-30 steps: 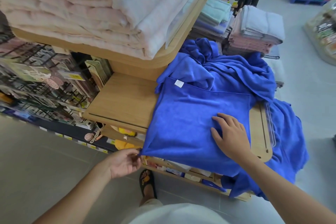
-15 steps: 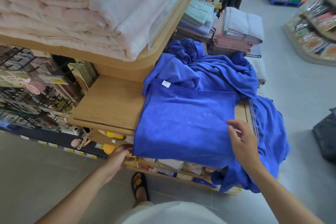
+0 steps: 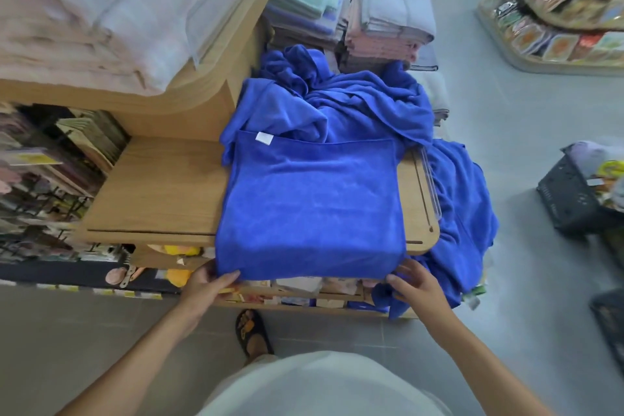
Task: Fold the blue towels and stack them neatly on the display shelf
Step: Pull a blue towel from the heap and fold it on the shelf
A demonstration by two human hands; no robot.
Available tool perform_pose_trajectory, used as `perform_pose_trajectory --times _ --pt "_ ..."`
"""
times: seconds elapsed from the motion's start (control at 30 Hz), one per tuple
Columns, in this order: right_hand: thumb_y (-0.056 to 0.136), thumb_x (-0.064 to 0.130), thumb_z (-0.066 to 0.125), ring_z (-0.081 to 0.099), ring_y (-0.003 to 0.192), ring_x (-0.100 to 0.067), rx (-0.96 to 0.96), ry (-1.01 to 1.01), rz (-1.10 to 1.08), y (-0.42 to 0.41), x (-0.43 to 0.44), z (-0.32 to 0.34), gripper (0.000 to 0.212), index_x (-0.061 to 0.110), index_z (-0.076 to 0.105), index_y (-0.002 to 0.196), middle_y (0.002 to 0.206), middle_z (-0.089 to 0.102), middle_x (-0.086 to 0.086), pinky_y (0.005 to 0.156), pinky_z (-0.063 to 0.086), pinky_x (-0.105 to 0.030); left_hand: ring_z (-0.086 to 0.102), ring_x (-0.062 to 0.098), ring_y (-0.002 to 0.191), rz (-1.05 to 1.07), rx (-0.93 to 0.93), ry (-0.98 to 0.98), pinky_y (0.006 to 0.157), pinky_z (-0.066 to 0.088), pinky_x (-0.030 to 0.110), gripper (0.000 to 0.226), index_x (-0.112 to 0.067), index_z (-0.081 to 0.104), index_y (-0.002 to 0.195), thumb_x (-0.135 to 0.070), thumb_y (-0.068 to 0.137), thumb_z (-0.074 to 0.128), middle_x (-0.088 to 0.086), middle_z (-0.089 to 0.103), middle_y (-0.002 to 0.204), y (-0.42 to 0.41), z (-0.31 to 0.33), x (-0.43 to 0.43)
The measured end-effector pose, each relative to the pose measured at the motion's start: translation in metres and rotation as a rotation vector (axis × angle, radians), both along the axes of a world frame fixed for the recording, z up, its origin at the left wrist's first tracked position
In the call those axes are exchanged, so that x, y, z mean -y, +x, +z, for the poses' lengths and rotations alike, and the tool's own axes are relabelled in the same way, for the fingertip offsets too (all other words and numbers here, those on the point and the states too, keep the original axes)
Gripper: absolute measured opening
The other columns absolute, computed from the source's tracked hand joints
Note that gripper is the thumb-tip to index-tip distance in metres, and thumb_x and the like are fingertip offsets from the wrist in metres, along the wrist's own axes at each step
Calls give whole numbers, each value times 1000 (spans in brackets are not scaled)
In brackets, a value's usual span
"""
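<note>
A folded blue towel with a white label lies flat on the wooden display shelf, its near edge hanging over the front. My left hand pinches the near left corner, thumb on top. At the near right corner my right hand reaches in with spread fingers that touch the hanging edge. Behind the folded towel lies a crumpled heap of blue towels, and part of it drapes down over the shelf's right end.
Pale pink and white towels fill the upper shelf at left. Folded pastel stacks stand behind the blue heap. A dark basket sits on the floor at right, a goods rack further back. My sandalled foot is below the shelf.
My right hand left the top of the folded towel and slid down to its near right corner. My left hand stayed at the near left corner. The view shifted so the towel sits more centred.
</note>
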State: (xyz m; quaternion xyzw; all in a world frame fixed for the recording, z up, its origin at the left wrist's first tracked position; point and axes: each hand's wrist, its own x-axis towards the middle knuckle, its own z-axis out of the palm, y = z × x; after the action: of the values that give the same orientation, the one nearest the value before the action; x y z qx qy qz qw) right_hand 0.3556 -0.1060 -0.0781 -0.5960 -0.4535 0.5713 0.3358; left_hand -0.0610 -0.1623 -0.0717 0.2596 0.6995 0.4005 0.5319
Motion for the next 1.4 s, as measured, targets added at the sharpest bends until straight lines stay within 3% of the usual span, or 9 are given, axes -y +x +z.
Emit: perform_pose_trajectory --times 0.1,0.17,0.33,0.5,0.63,0.87,1.0,1.1,1.4 --pt "90 21 76 72 94 -21 -65 -79 28 -3 -3 -6 7 18 75 97 98 78 2 83 57 -34 76 27 92 11 -18 -7 87 59 51 33 -19 65 116 -22 86 78 2 78 104 -1 -3 5" --pt "84 32 78 71 93 -24 -110 -132 34 -2 -3 -7 16 16 76 85 97 77 -1 83 58 -33 76 27 86 18 -60 -11 84 60 49 29 -17 67 113 -23 87 78 3 79 98 -1 -5 8" --pt "87 32 75 74 105 -26 -167 -230 172 3 -3 -6 36 13 72 117 114 77 -6 90 61 -38 62 18 64 -9 -113 -10 62 54 33 25 -16 70 107 -27 87 78 -2 71 71 -3 -8 12" --pt "83 21 82 76 88 -23 -72 -186 128 10 -5 -6 8 16 77 87 92 78 -10 74 60 -27 64 25 77 5 184 -47 70 52 37 45 -13 67 116 -27 76 84 12 72 96 -24 -11 22" --pt "77 34 82 75 92 -23 -100 -244 95 16 -8 -8 19 15 77 77 92 78 -13 74 59 -26 65 19 68 46 227 -66 64 52 33 42 -10 65 105 -27 71 85 12 70 93 -33 -14 27" --pt "59 40 97 73 82 -19 -125 -251 108 18 -13 -4 33 20 76 76 84 74 -8 75 59 -27 53 18 58 -22 -29 -83 62 47 35 39 0 66 102 -30 80 81 7 60 68 -29 -11 20" --pt "78 24 87 71 86 -23 -117 -257 102 17 -16 2 32 16 73 105 92 75 -5 76 60 -30 53 18 59 -117 -182 -65 61 46 35 29 -6 70 98 -31 87 77 5 64 69 -34 -9 17" --pt "91 21 76 59 76 -21 -99 -267 181 19 -16 6 6 17 73 93 76 66 -2 80 58 -32 57 13 56 -248 -292 -46 58 47 29 19 -14 72 92 -33 88 76 0 69 67 -43 -6 15" --pt "89 26 77 66 72 -15 38 -252 201 25 -14 7 9 21 75 83 78 70 1 79 59 -32 70 9 71 -407 -382 -78 58 52 24 12 -18 73 94 -25 87 78 -2 77 85 -65 -7 16"
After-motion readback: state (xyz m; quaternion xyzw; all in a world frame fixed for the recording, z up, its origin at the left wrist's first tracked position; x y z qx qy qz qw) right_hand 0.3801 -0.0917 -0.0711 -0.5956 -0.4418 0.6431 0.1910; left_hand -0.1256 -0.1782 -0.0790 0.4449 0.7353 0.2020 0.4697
